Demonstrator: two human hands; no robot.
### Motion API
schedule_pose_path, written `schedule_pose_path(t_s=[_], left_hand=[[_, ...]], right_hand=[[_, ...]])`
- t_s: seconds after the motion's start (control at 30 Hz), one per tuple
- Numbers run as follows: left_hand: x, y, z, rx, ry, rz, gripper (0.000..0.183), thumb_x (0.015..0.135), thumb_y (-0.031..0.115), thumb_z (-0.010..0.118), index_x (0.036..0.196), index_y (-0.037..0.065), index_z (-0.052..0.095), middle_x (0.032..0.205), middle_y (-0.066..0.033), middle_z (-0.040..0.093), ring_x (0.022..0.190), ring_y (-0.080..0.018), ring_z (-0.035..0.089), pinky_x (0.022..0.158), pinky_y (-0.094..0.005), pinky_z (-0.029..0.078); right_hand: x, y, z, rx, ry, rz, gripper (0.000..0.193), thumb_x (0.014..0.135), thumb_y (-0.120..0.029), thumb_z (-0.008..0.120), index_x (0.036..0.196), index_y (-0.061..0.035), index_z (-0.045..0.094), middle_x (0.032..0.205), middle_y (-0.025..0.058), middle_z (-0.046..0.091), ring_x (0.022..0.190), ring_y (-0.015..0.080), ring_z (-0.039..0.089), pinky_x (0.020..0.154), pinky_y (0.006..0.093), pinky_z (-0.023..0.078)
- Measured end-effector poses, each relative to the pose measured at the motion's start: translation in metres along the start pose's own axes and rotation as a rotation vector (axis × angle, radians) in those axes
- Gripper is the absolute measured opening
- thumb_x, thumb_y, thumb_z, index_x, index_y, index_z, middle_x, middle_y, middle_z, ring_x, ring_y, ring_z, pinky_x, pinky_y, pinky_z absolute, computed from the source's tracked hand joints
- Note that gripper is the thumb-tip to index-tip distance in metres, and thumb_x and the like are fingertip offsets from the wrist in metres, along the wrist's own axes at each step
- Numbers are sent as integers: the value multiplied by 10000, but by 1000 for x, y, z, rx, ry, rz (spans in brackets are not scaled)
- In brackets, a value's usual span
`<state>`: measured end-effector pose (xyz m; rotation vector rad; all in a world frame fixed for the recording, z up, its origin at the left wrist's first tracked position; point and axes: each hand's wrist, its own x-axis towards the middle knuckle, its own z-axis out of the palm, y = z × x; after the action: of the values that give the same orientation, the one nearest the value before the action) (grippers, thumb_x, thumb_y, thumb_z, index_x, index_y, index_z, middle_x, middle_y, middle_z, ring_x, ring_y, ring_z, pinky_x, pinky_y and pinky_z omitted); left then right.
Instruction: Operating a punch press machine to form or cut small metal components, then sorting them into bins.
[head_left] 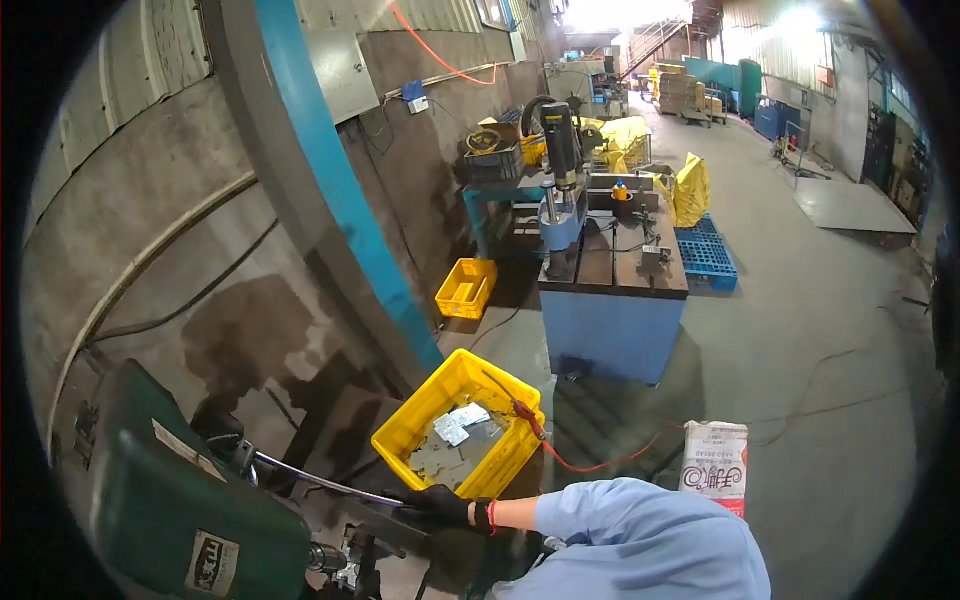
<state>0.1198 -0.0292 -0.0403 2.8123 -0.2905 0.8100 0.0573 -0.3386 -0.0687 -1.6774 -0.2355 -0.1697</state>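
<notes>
My right hand, in a black glove, reaches left across the view from a light blue sleeve. Its fingers are closed round the end of a long metal lever. That lever runs from the side of a green drill press. Below the machine's head, the drill chuck sits above metal fixture parts, partly cut off by the lower edge. I cannot make out my left hand. Just beyond my right hand stands a yellow crate holding flat grey pieces and white packets.
A red hose with a nozzle hangs at the crate's right rim. A cardboard box stands right of my arm. Ahead is a blue machine bench, with a smaller yellow bin beside it. A blue pillar rises at left.
</notes>
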Motion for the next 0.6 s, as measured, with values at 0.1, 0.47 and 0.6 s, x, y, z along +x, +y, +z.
schedule_pose_path(t_s=[0.1, 0.47, 0.6], left_hand=[[-10, -18, -13, 23, 32, -29, 660, 778, 562, 891, 1201, 74, 755, 1070, -183, 737, 1017, -403, 698, 925, -525, 546], [-121, -105, -33, -73, 72, -142, 561, 733, 564, 907, 926, 63, 743, 923, -166, 733, 884, -399, 707, 802, -542, 543], [-112, -89, -54, 97, 91, -93, 565, 715, 539, 908, 973, 65, 739, 908, -204, 711, 854, -421, 683, 791, -532, 548]], right_hand=[[0, -29, 6, 40, -3, -43, 322, 1085, -368, 708, 1287, -127, 777, 1005, 198, 781, 840, 337, 740, 759, 420, 561], [-11, -46, -7, 833, -163, 253, 222, 1118, -220, 658, 1251, -65, 745, 1203, 87, 765, 1022, 222, 736, 907, 375, 595], [-8, -51, -12, -102, 8, -162, 125, 1055, -170, 761, 1080, -48, 765, 858, -6, 691, 731, 95, 647, 602, 322, 518]])
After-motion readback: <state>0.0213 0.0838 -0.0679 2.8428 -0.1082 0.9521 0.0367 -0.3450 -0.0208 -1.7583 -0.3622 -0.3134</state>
